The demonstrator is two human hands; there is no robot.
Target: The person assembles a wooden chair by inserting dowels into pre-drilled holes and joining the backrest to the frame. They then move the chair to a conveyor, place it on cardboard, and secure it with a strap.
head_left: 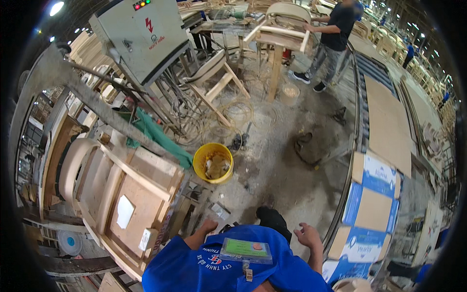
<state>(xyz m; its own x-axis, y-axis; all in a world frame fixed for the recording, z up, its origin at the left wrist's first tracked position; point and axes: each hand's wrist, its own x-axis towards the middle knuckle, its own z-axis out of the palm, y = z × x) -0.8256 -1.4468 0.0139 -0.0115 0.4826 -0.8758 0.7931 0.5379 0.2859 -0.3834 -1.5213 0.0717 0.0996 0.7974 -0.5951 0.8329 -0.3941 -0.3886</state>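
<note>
Two bare hands, left hand [208, 225], right hand [307, 235], over open floor [287, 170] beside yellow bucket [213, 162].

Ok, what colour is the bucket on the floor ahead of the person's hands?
Yellow. The bucket shows best in the head view, with brownish stuff inside.

A yellow bucket [213, 162] is showing at the frame's centre, a blue shirt [228, 265] with a green badge [244, 250] is filling the bottom, blue-and-white cardboard [372, 204] is lying at right, and a green cloth [155, 136] is draping beside pale unfinished wooden chairs [121, 194] at left.
</note>
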